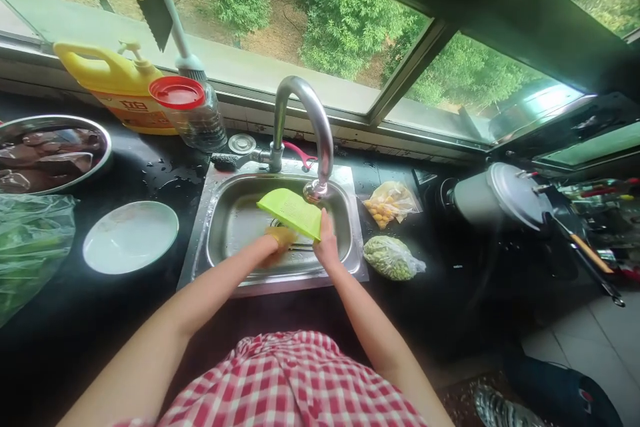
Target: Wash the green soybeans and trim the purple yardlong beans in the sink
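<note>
A lime-green strainer (293, 210) with small holes is tilted above the sink basin (235, 240), under the tap's spout. My right hand (326, 243) is closed on its right edge, thumb up along the rim. Just below the strainer's lower edge is my left hand (280, 243), closed around something yellow that looks like a cloth; motion blurs it and the fingers are partly hidden. The curved metal tap (305, 97) rises behind the basin. Thin dark sticks or bars (303, 248) show between my hands.
Left of the sink are a white bowl (131, 237), a metal basin (55, 119) of wrapped dark items and bagged greens (35, 247). A yellow jug (117, 83) and red-lidded jar (193, 110) stand behind. To the right lie two food bags (393, 257) and a pressure cooker (493, 197).
</note>
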Demonstrator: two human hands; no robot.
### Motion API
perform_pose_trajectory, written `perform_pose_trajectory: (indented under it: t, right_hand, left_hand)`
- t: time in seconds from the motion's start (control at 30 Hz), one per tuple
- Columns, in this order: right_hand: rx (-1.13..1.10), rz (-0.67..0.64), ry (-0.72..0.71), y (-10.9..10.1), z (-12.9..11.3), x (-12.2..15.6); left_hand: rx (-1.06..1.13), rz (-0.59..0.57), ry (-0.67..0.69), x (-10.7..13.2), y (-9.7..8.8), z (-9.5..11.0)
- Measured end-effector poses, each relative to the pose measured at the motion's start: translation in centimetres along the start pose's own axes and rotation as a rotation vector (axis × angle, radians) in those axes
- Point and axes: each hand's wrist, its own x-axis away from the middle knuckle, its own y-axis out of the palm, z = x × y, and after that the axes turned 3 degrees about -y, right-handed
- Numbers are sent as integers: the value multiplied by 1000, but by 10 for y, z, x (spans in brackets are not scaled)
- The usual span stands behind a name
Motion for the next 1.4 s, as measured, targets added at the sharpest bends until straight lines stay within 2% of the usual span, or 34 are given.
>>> perform_pose_trajectory:
  t: [0.03, 0.1, 0.17, 0.23, 0.33, 0.4, 0.47, 0.53, 0.57, 0.63, 0.67, 0.73, 0.8, 0.83, 0.93, 1.03, 1.13, 1.2, 1.27, 1.4]
  right_hand:
    - [18, 5, 46, -3, 5, -4]
    - [-76, -16, 244, -4, 14, -11]
    - [-286, -108, 478, 3, 21, -16]
    - [-453, -207, 622, 15, 27, -17]
    - [-486, -192, 666, 24, 30, -11]
    - [-389, -98, 562, 9, 34, -3]
    - [-203, 42, 338, -26, 42, 10]
    - [19, 226, 129, -79, 55, 30]
    - [119, 325, 81, -108, 62, 42]
    - [341, 499, 125, -162, 80, 66]
    - [411, 513, 168, -183, 89, 75]
    - [453, 420, 238, -209, 108, 88]
    - [396, 290, 272, -216, 125, 92]
    - [344, 264, 284, -215, 132, 91]
    - [121, 366, 339, -213, 143, 84]
    - [-145, 447, 382, -219, 142, 78]
    - [-389, 426, 418, -227, 137, 70]
    - [-585, 413, 457, -231, 135, 64]
    - [-788, 419, 487, -233, 137, 60]
    - [-978, 490, 529, -237, 153, 61]
  left_hand:
    - [-28, -37, -46, 6, 0, -13]
    - [-93, -86, -177, 19, -5, -42]
    - [-157, -60, -303, 31, -10, -68]
    - [-212, 18, -368, 38, -11, -84]
    - [-271, 171, -282, 37, -4, -84]
    - [-307, 229, -196, 30, 4, -72]
    - [-322, 224, -132, 23, 9, -54]
    - [-292, 134, -73, 17, 11, -34]
    - [-261, 69, -43, 15, 10, -22]
    - [-202, -30, 22, 13, 5, 7]
    - [-186, -38, 64, 13, 1, 25]
    - [-181, 26, 194, 11, -7, 68]
    - [-191, 123, 361, 5, -15, 118]
    - [-191, 162, 441, 0, -17, 144]
    - [-167, 253, 595, -21, -17, 214]
    - [-141, 309, 654, -46, -8, 262]
    - [-99, 300, 691, -62, 4, 290]
    - [-8, 294, 705, -67, 9, 300]
    - [180, 304, 686, -68, 11, 304]
    - [713, 232, 429, -66, 2, 298]
